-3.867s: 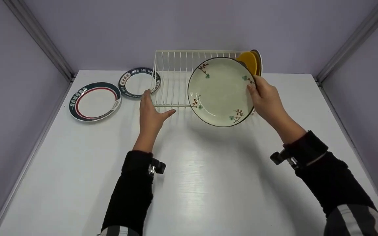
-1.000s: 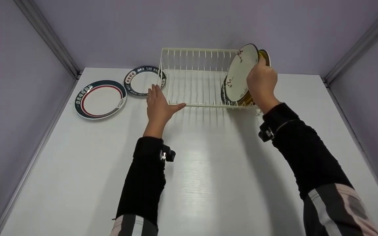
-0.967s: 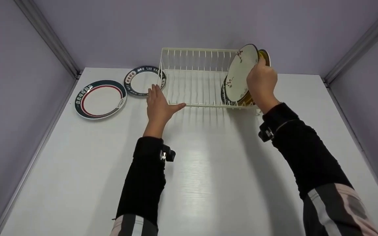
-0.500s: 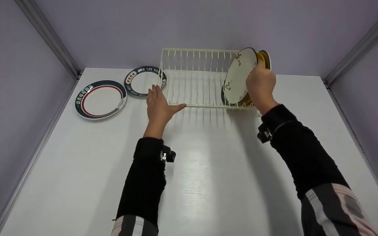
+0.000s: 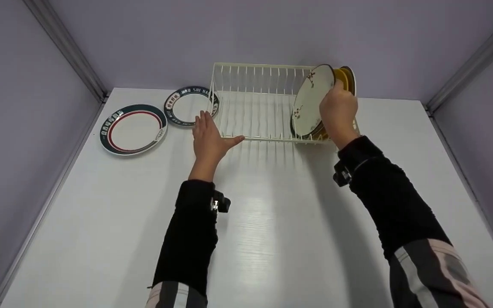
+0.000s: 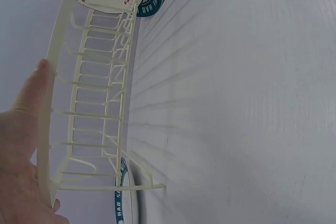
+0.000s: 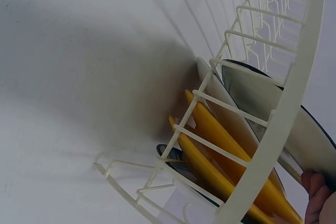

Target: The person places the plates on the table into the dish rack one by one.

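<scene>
My right hand [image 5: 336, 112] grips the upper rim of a cream plate with small flower sprigs [image 5: 310, 100]. The plate stands on edge, tilted, in the right end of a cream wire dish rack [image 5: 253, 137]. Yellow plates [image 5: 344, 78] stand right behind it in the rack, and in the right wrist view these yellow plates [image 7: 223, 148] sit between the wires with my fingertips [image 7: 316, 195] at the lower right. My left hand [image 5: 210, 130] lies flat with straight fingers against the rack's front left corner, its thumb [image 6: 37, 85] along the front rail.
Two plates lie flat on the white table [image 5: 272, 239] left of the rack: a large one with red and dark green rings [image 5: 133, 128] and a smaller dark-rimmed lettered one [image 5: 190, 106]. Lilac walls close in the back and both sides.
My right hand has turned the flowered plate from facing me onto its edge and lowered it into the rack's right end. Over the last second it sank a little deeper. The left hand has stayed put.
</scene>
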